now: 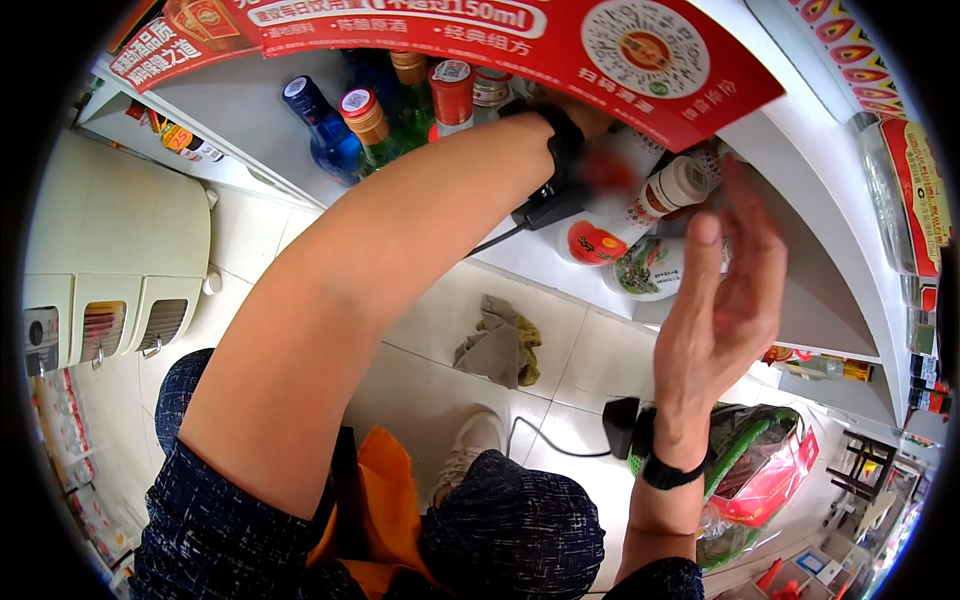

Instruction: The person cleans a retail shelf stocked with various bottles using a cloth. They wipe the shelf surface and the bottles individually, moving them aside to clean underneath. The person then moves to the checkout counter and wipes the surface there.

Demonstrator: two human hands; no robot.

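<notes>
My left arm reaches across the shelf compartment. Only part of my left hand (591,118) shows past its black wristband; the red printed banner (480,34) covers the fingers, so what they touch is hidden. My right hand (724,307) is raised at the compartment's right side, slightly blurred, thumb apart from the fingers and nothing in it. Close to its thumb is a white bottle with a red peach-like print (600,234), tilted. Beside that, a white bottle with a green landscape print (651,264) also leans. A black device with a cable (551,206) is on my left wrist.
Blue glass bottles (322,135), a green bottle with an orange cap (367,120) and a red-capped bottle (452,94) stand to the left. Grey and yellowish cloths (499,341) lie on the tiled floor. A green basket (739,450) holds plastic-wrapped goods. A pale cabinet (120,225) stands left.
</notes>
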